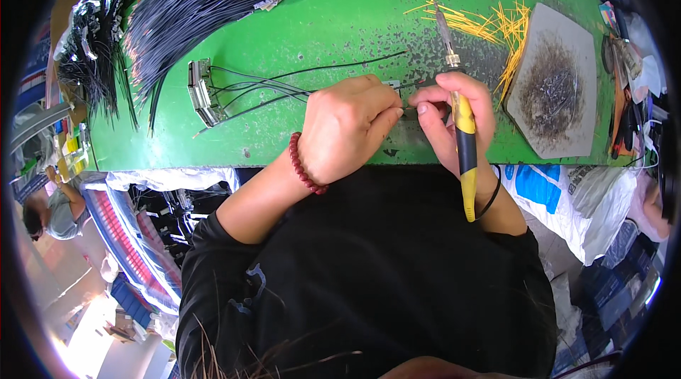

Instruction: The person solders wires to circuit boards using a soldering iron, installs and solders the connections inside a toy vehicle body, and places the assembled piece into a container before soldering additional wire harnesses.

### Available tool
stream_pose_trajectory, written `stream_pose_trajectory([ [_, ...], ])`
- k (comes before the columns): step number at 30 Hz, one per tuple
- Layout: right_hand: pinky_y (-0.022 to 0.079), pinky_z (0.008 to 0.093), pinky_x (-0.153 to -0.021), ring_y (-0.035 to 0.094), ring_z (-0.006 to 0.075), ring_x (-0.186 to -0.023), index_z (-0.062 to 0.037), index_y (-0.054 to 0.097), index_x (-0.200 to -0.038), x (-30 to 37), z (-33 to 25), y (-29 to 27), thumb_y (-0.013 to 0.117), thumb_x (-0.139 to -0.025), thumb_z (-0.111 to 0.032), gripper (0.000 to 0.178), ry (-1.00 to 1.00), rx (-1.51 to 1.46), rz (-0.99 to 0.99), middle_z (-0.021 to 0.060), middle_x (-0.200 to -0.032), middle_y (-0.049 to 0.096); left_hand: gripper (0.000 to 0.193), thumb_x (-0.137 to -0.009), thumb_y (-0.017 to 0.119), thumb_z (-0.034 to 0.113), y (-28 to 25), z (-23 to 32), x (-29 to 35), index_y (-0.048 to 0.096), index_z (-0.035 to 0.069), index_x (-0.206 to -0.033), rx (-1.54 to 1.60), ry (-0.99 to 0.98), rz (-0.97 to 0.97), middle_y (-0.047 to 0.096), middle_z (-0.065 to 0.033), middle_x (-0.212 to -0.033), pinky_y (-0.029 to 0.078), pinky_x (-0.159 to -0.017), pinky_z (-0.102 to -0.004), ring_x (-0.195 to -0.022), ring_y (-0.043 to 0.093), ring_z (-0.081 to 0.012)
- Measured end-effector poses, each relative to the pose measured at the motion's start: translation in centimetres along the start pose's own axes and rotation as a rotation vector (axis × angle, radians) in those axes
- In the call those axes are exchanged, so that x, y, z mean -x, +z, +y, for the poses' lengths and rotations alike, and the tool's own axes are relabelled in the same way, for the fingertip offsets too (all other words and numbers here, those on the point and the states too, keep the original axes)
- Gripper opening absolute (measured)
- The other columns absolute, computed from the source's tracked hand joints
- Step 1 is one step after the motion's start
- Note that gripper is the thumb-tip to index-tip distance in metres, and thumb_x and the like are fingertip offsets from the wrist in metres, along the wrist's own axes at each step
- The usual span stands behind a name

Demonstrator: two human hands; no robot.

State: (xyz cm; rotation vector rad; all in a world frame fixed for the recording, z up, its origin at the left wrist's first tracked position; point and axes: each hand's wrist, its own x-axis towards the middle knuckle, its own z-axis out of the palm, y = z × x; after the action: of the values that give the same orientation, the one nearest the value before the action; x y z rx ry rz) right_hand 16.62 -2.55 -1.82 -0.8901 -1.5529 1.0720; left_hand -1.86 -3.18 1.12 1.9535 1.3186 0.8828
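My left hand [351, 116], with a red bead bracelet on the wrist, is closed in a pinch on thin black wires [266, 83]. These wires run left to a small stack of silvery metal pieces [201, 94] on the green table. In my right hand [454, 109] rests a soldering iron [465, 134] with a yellow and black handle, its tip pointing away from me. The right thumb and fingertips are also close to the wire by the left fingertips. Whether they touch its end is too small to tell.
A thick bundle of black wires [184, 24] with flat tan pieces lies at the far left, beside another dark bundle [96, 42]. Thin yellow sticks [514, 31] are scattered beside a grey, scorched plate [547, 20] on the right. Tools [623, 95] crowd the table's right edge.
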Motion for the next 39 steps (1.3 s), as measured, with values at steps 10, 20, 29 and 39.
stream_pose_trajectory([
  [10, 0.049, 0.0217, -0.06, 0.059, 0.0068, -0.068, -0.0042, 0.052, -0.117, -0.1, 0.0, 0.4, 0.067, -0.08, 0.004, 0.041, 0.192, -0.074, -0.006, 0.0065, -0.08, 0.067, 0.008, -0.072, 0.07, 0.005, -0.2, 0.1, 0.0, 0.065, 0.005, -0.079, 0.064, -0.005, 0.017, 0.061, -0.0092, -0.073, 0.049, -0.057, -0.0371, -0.067, 0.061, -0.0287],
  [20, 0.044, 0.0205, -0.058, 0.053, 0.0079, -0.061, 0.0009, 0.043, -0.132, 1.9, -0.5, -5.1, 0.055, -0.095, -0.03, 0.05, 0.152, -0.022, 0.094, 0.0119, -0.084, 0.069, 0.007, -0.074, 0.067, 0.002, 1.3, -0.8, -0.4, 0.062, 0.004, -0.078, -0.219, 0.032, 0.042, 0.061, -0.0099, -0.081, 0.05, -0.066, -0.0365, -0.077, 0.06, -0.0297],
  [29, 0.027, 0.0186, -0.046, 0.04, 0.0051, -0.052, 0.0066, 0.06, -0.107, 8.7, -1.2, -17.7, 0.051, -0.094, -0.024, 0.034, 0.088, 0.047, 0.669, 0.0022, -0.066, 0.049, 0.011, -0.071, 0.066, -0.004, 2.0, -1.3, -0.7, 0.06, 0.001, -0.079, -0.181, 0.107, 0.011, 0.061, -0.0138, -0.086, 0.052, -0.067, -0.0368, -0.079, 0.062, -0.0309],
  [39, 0.035, 0.0181, -0.052, 0.046, 0.0054, -0.055, -0.0005, 0.055, -0.087, 10.9, -0.8, -21.5, 0.053, -0.079, 0.001, 0.009, 0.096, 0.125, 0.928, 0.0003, -0.067, 0.05, 0.009, -0.074, 0.064, -0.008, 1.7, -0.6, -1.0, 0.059, -0.002, -0.078, -0.142, 0.049, -0.028, 0.062, -0.0148, -0.084, 0.05, -0.061, -0.0324, -0.069, 0.061, -0.0271],
])
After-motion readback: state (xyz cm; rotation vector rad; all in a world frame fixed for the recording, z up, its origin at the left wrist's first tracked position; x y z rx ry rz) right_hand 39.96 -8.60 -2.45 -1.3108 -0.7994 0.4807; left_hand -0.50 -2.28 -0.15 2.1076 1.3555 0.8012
